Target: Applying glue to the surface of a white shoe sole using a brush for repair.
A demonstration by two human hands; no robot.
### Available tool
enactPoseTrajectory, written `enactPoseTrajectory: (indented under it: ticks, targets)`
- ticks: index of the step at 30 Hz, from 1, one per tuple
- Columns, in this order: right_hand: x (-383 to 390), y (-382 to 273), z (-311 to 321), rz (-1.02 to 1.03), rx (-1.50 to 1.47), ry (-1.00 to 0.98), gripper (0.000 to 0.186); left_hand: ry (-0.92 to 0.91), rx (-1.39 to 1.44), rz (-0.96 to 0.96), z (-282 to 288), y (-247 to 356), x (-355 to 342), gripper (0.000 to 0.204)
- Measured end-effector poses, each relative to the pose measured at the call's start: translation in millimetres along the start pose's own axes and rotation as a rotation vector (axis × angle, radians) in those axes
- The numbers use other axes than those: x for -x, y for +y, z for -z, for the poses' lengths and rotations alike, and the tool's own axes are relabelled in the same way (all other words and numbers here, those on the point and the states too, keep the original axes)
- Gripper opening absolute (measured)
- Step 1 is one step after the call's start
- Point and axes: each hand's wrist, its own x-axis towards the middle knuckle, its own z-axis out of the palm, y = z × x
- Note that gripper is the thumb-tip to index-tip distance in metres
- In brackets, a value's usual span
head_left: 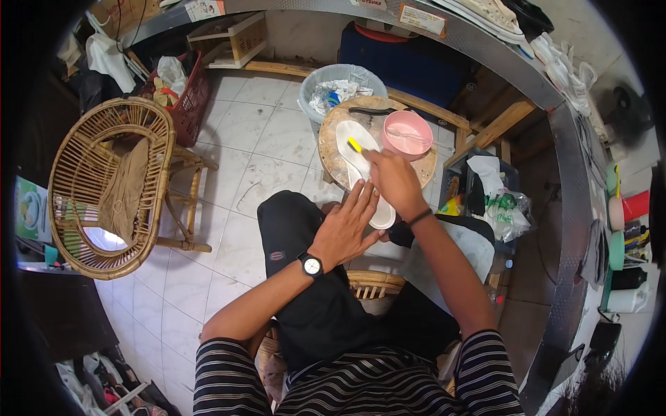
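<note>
A white shoe sole [351, 136] lies on a small round wooden table [331, 154]; its near end reaches past the table edge toward my knees. My left hand [350, 223] rests on the narrower near part, fingers stretched out and fairly flat. Closed around a slim tool with a yellow end [354, 144], my right hand [397, 182] is over the sole's middle. The tool's other end is hidden by my hand, so its kind is unclear. Beside the sole stands a pink bowl [408, 132] with something pale inside. A black-handled tool [371, 111] lies behind the sole.
A bin with a plastic liner [344, 72] stands behind the table. On the left is a rattan chair [111, 187], with a red basket [187, 97] behind it. A dark crate [510, 236] with plastic bags sits to the right. A metal-edged counter [312, 21] curves around the workspace.
</note>
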Motion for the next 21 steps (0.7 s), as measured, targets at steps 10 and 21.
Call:
enactPoseTrajectory:
  ticks: [10, 21]
  targets:
    - [11.6, 16.4, -9.7, -0.125, 0.132, 0.024, 0.034, 0.087, -0.054, -0.037, -2.3, 1.4, -0.6, 0.075]
    - [11.8, 4.4, 1.1, -0.031, 0.036, 0.019, 0.032, 0.018, -0.035, -0.024, 2.3, 2.7, -3.1, 0.076]
